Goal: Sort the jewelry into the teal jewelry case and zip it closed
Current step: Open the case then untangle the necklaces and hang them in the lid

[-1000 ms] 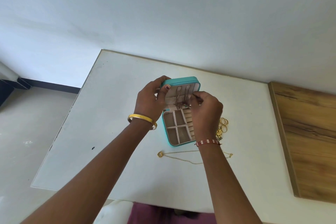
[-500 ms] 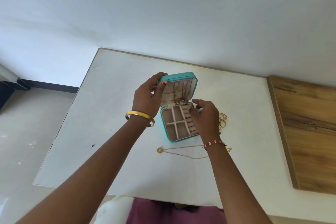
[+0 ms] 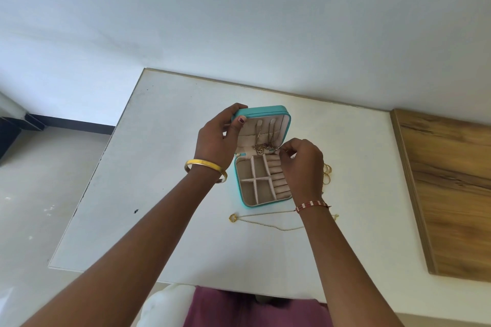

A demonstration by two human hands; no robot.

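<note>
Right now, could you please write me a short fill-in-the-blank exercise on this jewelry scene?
1. The left hand holds the lid of the ____ jewelry case upright.
2. The case's square compartments hold ____.
3. The gold necklace lies on the white table, ____ the case.
4. The right hand works at the chains hanging inside the ____.

Missing words: teal; nothing; outside; lid

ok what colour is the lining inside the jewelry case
Pale beige lining, inside the teal case; head view.

Necklace (image 3: 268,221) before case (image 3: 263,183) — rings (image 3: 327,173) right
</note>
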